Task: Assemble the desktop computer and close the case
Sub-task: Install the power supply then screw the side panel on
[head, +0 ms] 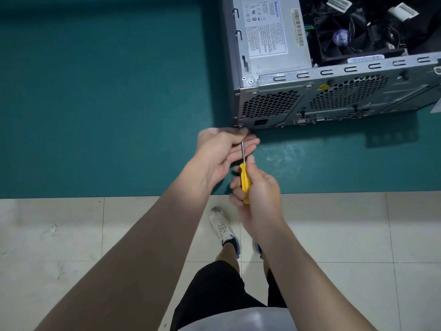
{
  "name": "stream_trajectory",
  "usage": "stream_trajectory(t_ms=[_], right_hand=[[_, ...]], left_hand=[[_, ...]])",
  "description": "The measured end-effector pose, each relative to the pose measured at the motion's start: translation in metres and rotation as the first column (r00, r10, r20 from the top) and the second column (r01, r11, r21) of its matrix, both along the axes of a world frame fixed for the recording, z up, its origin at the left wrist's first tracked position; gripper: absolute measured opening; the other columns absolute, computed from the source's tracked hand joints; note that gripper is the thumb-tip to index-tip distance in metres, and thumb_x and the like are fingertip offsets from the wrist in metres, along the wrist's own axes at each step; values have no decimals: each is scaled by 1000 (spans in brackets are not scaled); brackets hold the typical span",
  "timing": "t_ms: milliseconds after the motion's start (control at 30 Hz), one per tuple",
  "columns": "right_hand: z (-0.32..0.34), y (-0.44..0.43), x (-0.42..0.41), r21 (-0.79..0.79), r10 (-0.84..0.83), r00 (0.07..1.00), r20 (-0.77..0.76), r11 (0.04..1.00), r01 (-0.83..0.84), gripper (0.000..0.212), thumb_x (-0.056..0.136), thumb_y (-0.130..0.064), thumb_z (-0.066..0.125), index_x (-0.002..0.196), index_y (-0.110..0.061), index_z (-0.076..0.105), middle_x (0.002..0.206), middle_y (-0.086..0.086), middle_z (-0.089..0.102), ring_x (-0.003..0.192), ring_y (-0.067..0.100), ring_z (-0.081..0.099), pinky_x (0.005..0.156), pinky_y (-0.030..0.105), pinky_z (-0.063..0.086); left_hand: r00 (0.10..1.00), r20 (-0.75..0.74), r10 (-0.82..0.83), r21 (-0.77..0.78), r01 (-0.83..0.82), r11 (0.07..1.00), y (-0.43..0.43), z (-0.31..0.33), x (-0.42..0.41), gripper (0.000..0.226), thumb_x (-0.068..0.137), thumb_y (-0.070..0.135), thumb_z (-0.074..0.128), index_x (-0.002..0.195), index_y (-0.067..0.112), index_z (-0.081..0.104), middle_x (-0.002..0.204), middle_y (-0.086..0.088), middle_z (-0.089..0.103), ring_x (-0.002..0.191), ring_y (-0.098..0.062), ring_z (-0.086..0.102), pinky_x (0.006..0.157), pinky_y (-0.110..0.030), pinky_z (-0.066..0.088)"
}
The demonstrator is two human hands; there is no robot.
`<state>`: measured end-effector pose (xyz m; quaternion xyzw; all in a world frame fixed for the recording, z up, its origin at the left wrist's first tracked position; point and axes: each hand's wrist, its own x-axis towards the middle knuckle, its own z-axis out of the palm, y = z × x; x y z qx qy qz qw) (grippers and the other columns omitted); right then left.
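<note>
On your right hand (260, 189) the fingers (235, 186) curl tight round the yellow handle of the screwdriver (245, 180). Your left hand (222, 151) pinches the shaft near its tip, the other fingers loosely straight. The tip meets the lower left corner of the computer case (334, 96), upper right on the green table (95, 91). You're likely driving a rear screw, though your fingertips hide it, so keep the tip seated and turn. The power supply (269, 32) and fan (343, 37) lie uncovered, and the case isn't closed yet.
</note>
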<state>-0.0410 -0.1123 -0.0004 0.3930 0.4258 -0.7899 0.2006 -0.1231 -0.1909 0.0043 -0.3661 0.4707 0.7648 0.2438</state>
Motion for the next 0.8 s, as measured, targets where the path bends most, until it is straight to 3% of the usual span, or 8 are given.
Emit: stream_trajectory(t_ms=[67, 167, 300, 367, 467, 567, 667, 800], right_hand=[[-1, -3, 5, 703, 279, 959, -53, 693, -163, 31, 94, -39, 55, 82, -10, 54, 62, -1, 57, 55, 17, 49, 56, 27, 33], [-4, -7, 4, 919, 479, 878, 5, 343, -193, 31, 99, -27, 48, 72, -12, 47, 59, -2, 47, 56, 21, 38, 61, 30, 22], [-5, -6, -2, 147, 39, 993, -108, 989, -22, 33, 99, -25, 48, 70, -11, 52, 52, -4, 37, 43, 9, 27, 40, 25, 24], [-3, -2, -3, -386, -121, 991, 58, 913, 134, 27, 97, -28, 49, 79, -9, 55, 52, -6, 38, 37, 4, 25, 32, 18, 18], [-2, 3, -4, -655, -206, 960, 188, 703, 279, 23, 92, -29, 50, 83, -7, 53, 53, -5, 40, 34, 5, 29, 29, 15, 19], [4, -3, 1, -70, -72, 997, -15, 995, 71, 32, 96, -35, 52, 79, -9, 60, 56, -1, 51, 39, 5, 36, 37, 16, 28], [0, -14, 12, 885, 363, 930, -60, 449, -118, 26, 95, -34, 55, 82, -12, 55, 60, -7, 49, 51, 8, 42, 53, 20, 27], [-9, -13, 5, 900, 430, 903, -17, 400, -173, 33, 99, -23, 48, 69, -11, 41, 55, -6, 38, 48, 7, 30, 56, 28, 16]], left_hand=[[999, -3, 52, -29, -52, 998, 5, 0, 3, 10, 86, -10, 64, 95, -11, 61, 72, -20, 72, 68, -27, 74, 56, -24, 57], [996, 0, 85, -32, -85, 996, 7, -1, 5, 16, 84, -9, 68, 98, -11, 62, 74, -20, 73, 72, -28, 74, 58, -25, 58], [999, 10, 43, 6, -43, 999, 0, 0, 3, 10, 86, -8, 65, 95, -9, 62, 76, -19, 73, 72, -26, 75, 60, -24, 58], [999, 12, 35, 11, -36, 999, 0, 1, 3, 9, 87, -8, 64, 95, -8, 61, 75, -18, 73, 72, -25, 75, 61, -24, 59], [999, 16, 50, -16, -50, 999, 3, 0, 3, 16, 85, -7, 66, 100, -9, 60, 75, -17, 74, 73, -24, 75, 68, -27, 61], [996, 26, 89, -32, -88, 996, 6, 0, 3, 12, 83, -9, 68, 94, -9, 62, 73, -19, 73, 70, -25, 74, 59, -24, 60], [994, 20, 109, -52, -108, 993, 9, 1, 4, 10, 83, -11, 68, 91, -9, 62, 73, -20, 72, 69, -28, 74, 58, -24, 58], [999, 8, 50, -19, -50, 999, 4, 1, 2, 5, 87, -10, 63, 92, -8, 61, 77, -20, 73, 75, -29, 75, 63, -26, 60]])
